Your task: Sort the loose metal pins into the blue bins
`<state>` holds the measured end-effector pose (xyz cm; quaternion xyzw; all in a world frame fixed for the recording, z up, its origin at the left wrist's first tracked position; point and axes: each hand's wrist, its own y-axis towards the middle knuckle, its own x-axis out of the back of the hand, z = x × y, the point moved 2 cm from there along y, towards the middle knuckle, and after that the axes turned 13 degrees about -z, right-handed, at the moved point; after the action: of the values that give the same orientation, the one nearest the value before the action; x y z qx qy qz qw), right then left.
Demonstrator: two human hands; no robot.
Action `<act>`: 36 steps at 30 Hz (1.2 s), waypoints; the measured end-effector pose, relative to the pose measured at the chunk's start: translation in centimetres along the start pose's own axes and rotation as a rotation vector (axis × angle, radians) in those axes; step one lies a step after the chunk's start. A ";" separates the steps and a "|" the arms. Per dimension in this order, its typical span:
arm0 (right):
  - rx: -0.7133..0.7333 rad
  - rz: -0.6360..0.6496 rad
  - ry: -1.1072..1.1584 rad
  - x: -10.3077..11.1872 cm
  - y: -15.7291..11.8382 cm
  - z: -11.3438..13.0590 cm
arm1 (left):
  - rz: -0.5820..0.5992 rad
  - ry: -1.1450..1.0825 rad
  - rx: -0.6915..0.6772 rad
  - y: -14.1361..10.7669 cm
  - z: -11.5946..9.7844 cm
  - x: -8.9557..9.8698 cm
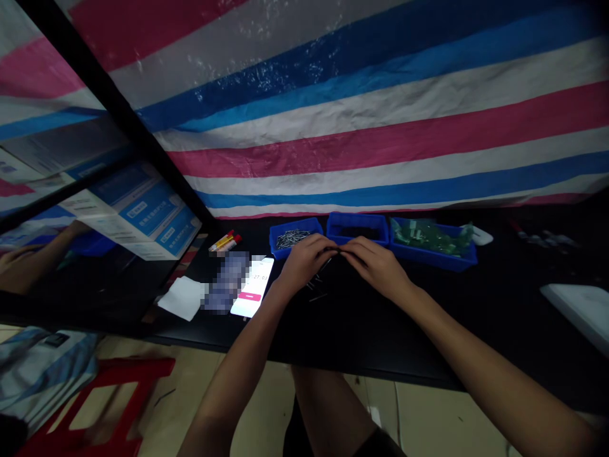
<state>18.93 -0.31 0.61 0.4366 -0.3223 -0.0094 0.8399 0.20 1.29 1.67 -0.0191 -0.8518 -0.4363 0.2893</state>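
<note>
My left hand [307, 259] and my right hand [373, 263] meet over the black table, fingertips pinched together around something small and dark that I cannot make out. Just behind my left hand, a blue bin [274, 242] holds many thin metal pins [291, 238]. A second blue bin [358, 219] stands behind the fingertips with dark contents I cannot identify. To the right, a longer blue bin [440, 259] contains green plastic packets [419, 232]. Several loose metal pins [318, 296] lie on the tabletop beside and below my left hand.
A lit phone [252, 289] lies left of my left arm, near white paper [181, 298] and red-and-yellow tubes [226, 242]. Blue-and-white boxes [152, 219] stand far left beside a dark frame. A white object [578, 311] rests at right. A red stool [102, 393] stands below left.
</note>
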 end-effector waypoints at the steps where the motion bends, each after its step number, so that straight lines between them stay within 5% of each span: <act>1: -0.004 0.000 0.001 0.0 0.0 0.0 | 0.002 0.002 0.003 0.0 0.0 0.0; 23: -0.014 -0.043 0.104 0.0 0.4 0.4 | 0.056 -0.020 0.112 0.0 0.1 0.0; 36: -0.194 -0.049 0.132 -0.3 0.5 0.0 | 0.084 -0.014 0.142 -0.1 0.3 -0.4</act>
<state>18.61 0.12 0.83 0.3605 -0.2531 -0.0321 0.8972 0.38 1.50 1.28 -0.0374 -0.8809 -0.3623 0.3022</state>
